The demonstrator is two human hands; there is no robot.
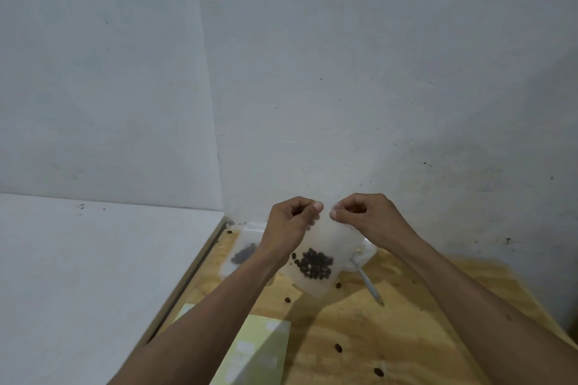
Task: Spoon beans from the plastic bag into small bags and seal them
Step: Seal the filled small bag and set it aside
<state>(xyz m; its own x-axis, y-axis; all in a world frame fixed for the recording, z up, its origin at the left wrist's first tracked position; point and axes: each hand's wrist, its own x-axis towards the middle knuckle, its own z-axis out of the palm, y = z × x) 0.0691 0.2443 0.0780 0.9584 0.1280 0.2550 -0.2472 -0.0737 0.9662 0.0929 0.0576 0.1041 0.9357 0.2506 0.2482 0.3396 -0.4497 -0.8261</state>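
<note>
Plywood table (359, 337) set in a pale wall corner. Small bag (319, 247) hangs above it at centre, beans (314, 264) pooled at its bottom. Left hand (294, 222) and right hand (366, 216) each pinch its top edge, thumbs nearly meeting. Step in hand appears to be sealing; the closure itself is too faint to confirm. Next move calls for pressing along the strip. Spoon (367, 284) lies at 4 o'clock of the bag; a filled bag (240, 255) at 9 o'clock.

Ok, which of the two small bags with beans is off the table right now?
The small bag pinched at its top by both hands, left hand and right hand. The other bag lies flat at the back left.
</note>
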